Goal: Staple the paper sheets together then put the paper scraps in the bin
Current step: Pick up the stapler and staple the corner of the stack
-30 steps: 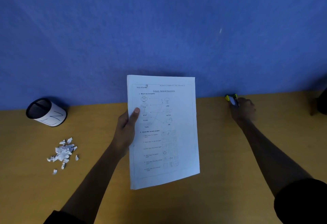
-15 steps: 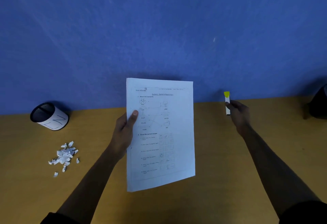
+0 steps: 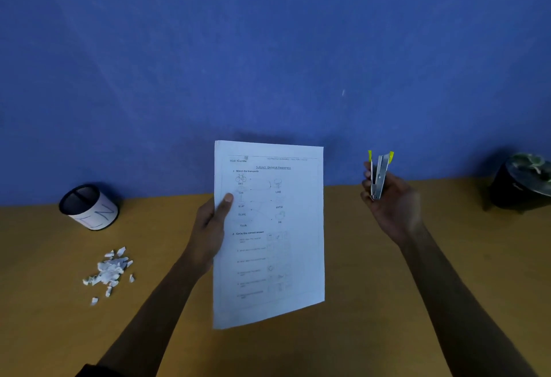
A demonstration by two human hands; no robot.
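White sheets: our left hand pinches paper sheets at left edge, upright over desk; thin, floppy, so staple near top corner.
Stapler: our right hand grips stapler, mouth up.
Scraps: paper scraps lie nr bin.

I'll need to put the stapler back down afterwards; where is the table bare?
Bare wood lies between the paper sheets and the dark object at the far right, under the right hand. More lies between the scraps and the left forearm. The left side is crowded: scraps below the bin.
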